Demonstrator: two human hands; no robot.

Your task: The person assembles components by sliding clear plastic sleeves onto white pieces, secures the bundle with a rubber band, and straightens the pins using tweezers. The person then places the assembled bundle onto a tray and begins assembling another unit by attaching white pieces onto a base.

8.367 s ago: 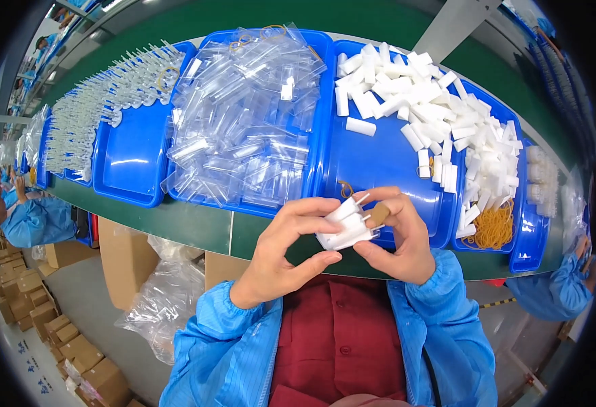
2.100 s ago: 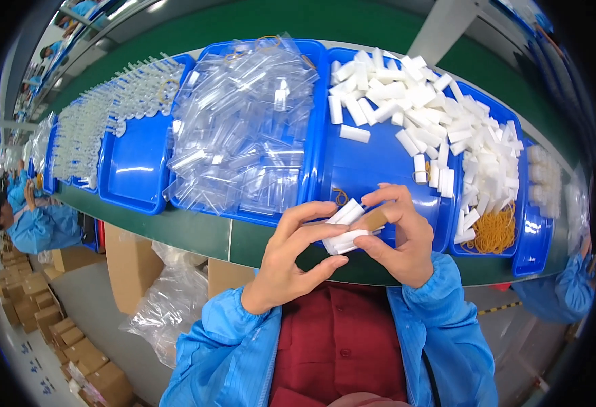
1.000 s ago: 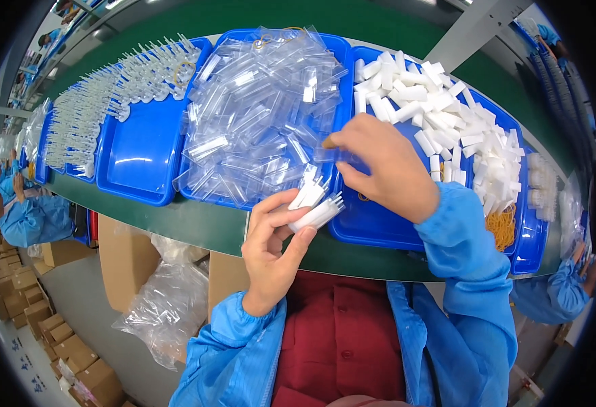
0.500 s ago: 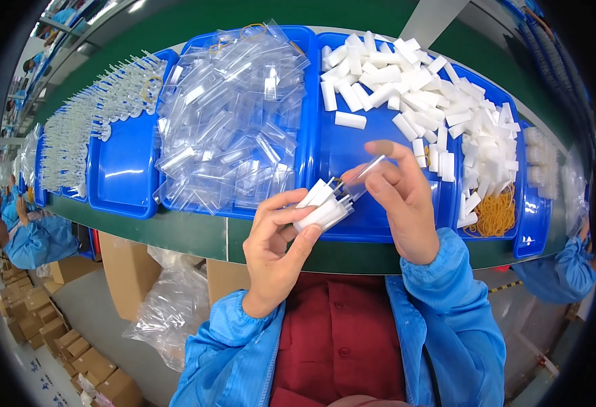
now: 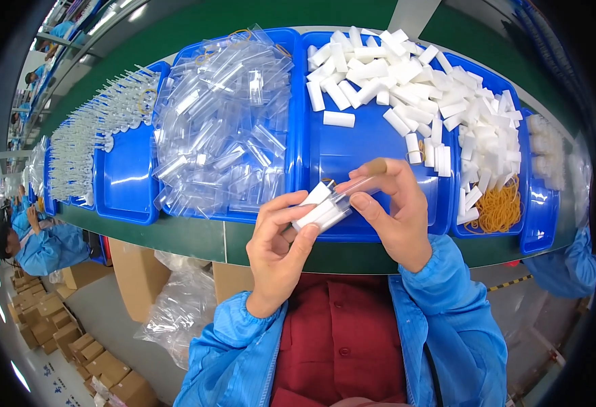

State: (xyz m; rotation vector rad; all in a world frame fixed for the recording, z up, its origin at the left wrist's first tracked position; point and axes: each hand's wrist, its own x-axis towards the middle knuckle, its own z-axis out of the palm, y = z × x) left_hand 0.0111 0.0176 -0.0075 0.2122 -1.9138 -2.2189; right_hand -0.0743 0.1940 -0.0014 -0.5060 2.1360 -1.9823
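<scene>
My left hand (image 5: pixel 281 237) is closed round a small bundle of white cylinders (image 5: pixel 323 211), tilted up to the right. Dark tips show at the bundle's far end, partly hidden by my fingers. Between the thumb and fingers of my right hand (image 5: pixel 394 207) is a clear plastic tube (image 5: pixel 360 187), its lower end against the bundle. Beyond my hands, a blue tray (image 5: pixel 339 152) carries a heap of loose white cylinders (image 5: pixel 406 81). To the left, another blue tray (image 5: pixel 299 122) is piled with clear plastic tubes (image 5: pixel 220 122).
At far left, thin pale stemmed parts (image 5: pixel 74 163) stand in rows beside a blue tray (image 5: pixel 127 173). Orange rubber bands (image 5: pixel 498 210) lie at right. Under the green table edge are a cardboard box (image 5: pixel 135 278) and clear plastic bags (image 5: pixel 179 312). A co-worker in a blue sleeve (image 5: pixel 57 244) sits at left.
My right hand has moved slightly down and left, bringing the clear tube closer to the bundle. My left hand keeps its hold. The whole view has shifted slightly.
</scene>
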